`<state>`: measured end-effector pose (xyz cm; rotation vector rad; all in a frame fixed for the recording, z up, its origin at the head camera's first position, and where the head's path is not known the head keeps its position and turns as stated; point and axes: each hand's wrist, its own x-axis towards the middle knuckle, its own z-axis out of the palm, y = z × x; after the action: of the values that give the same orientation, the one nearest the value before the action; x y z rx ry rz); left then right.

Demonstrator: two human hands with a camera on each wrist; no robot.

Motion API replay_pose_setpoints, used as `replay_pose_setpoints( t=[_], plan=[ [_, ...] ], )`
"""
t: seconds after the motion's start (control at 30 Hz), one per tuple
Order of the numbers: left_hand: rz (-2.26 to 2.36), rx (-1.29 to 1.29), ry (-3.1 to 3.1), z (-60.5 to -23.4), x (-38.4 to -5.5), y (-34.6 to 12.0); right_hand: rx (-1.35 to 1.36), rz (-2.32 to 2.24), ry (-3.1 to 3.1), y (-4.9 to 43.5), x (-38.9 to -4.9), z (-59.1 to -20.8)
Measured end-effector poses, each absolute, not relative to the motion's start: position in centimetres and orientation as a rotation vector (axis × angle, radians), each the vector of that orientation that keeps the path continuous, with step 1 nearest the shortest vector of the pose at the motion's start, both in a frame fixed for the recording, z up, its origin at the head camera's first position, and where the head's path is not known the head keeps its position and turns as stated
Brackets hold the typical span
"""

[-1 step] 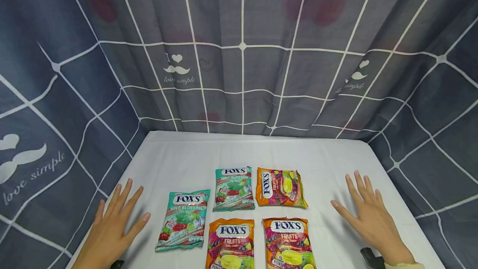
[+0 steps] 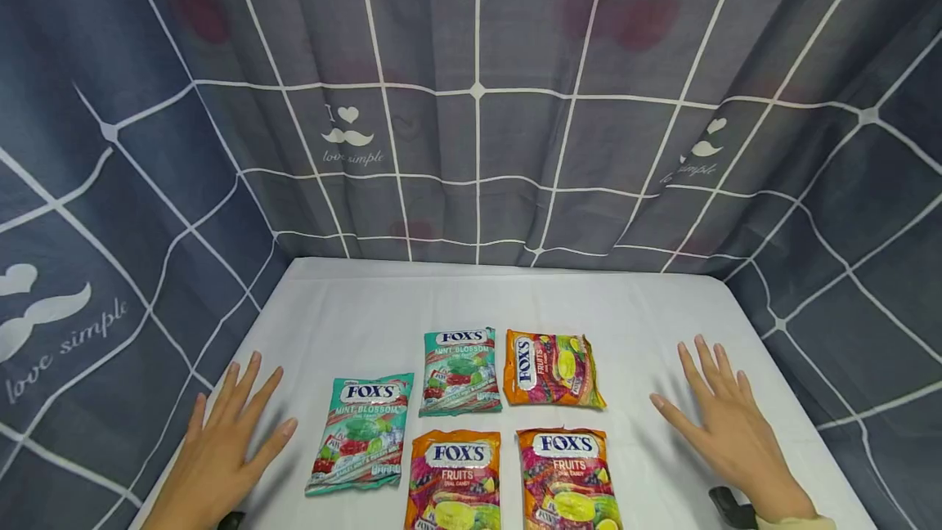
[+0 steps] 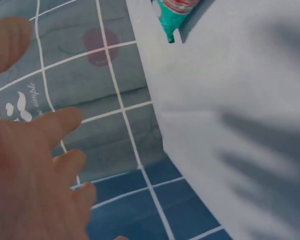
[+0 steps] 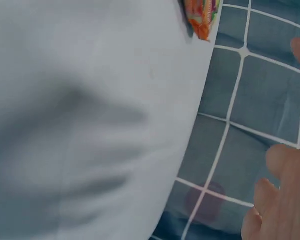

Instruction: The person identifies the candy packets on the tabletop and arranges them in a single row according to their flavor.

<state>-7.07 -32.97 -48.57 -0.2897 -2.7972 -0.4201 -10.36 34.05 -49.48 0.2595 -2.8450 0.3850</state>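
Note:
Five candy bags would be several: two green FOX'S Mint Blossom bags (image 2: 362, 433) (image 2: 461, 375) lie on the white table, one at the left and one at the back. Beside the back one an orange FOX'S Fruits bag (image 2: 555, 369) is turned sideways. Two more orange Fruits bags (image 2: 456, 481) (image 2: 570, 481) lie in front, cut by the lower frame edge. My left hand (image 2: 224, 448) is spread, left of the nearest green bag and apart from it. On the far right, my right hand (image 2: 732, 432) is spread too, with nothing held. Shadows of both hands fall on the table.
A white table (image 2: 633, 309) carries the bags. Dark grid-patterned curtains (image 2: 441, 137) stand along its back and both sides. A dark strap piece (image 2: 732, 507) shows at the right wrist.

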Motion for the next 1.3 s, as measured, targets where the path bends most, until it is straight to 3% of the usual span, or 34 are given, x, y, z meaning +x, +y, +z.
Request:
replay_pose_setpoints(
  t=[0.53, 0.9, 1.3],
  plan=[
    [-0.481, -0.350, -2.828, -47.5, -7.1, -32.1, 0.292, 0.470, -2.931, 29.9, -9.9, -45.0],
    [-0.611, -0.308, -2.889, -46.0, -7.6, -30.9, 0.462, 0.802, -2.868, 21.6, -10.6, -43.9],
    [-0.770, -0.206, -3.101, -45.0, -7.9, -30.2, 0.734, 1.460, -2.859, 12.2, -12.4, -44.3]
  ],
)
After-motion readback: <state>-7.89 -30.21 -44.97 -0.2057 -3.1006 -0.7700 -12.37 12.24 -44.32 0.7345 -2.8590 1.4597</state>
